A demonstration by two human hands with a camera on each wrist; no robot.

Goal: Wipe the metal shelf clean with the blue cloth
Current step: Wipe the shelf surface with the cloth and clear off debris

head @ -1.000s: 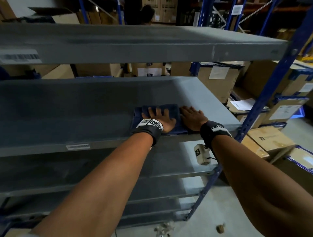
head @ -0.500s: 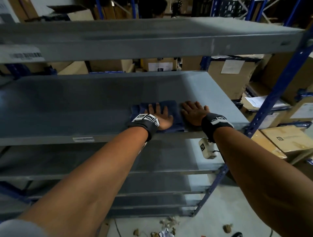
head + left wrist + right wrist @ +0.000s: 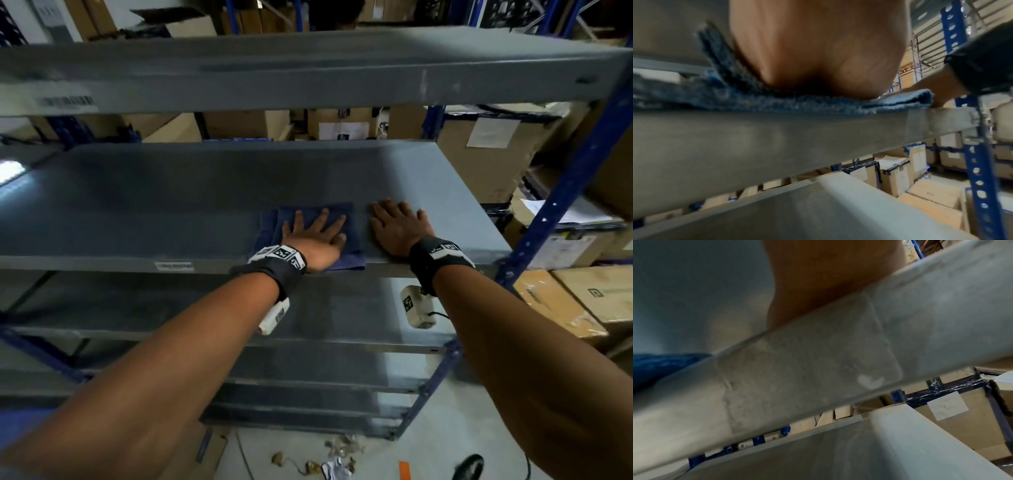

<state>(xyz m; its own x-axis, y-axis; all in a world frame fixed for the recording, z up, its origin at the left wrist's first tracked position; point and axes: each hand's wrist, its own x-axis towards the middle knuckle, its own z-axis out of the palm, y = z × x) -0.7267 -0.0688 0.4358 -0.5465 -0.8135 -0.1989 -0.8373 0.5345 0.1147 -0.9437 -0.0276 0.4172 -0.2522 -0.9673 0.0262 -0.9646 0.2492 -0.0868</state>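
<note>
Looking at big metal shelf (image 3: pixel 205 205) first: grey, flat, hard, wide, likely won't budge when pushed. Blue cloth (image 3: pixel 346 214) next: soft, fuzzy, light, folded flat, lying at shelf's front edge toward right end. Probably slides easy, may bunch up, so best press flat palm on its middle. Left hand (image 3: pixel 317 238) flat on cloth, fingers spread, not curled. Right hand (image 3: pixel 399 228) flat on bare shelf just beside cloth, holding nothing.
</note>
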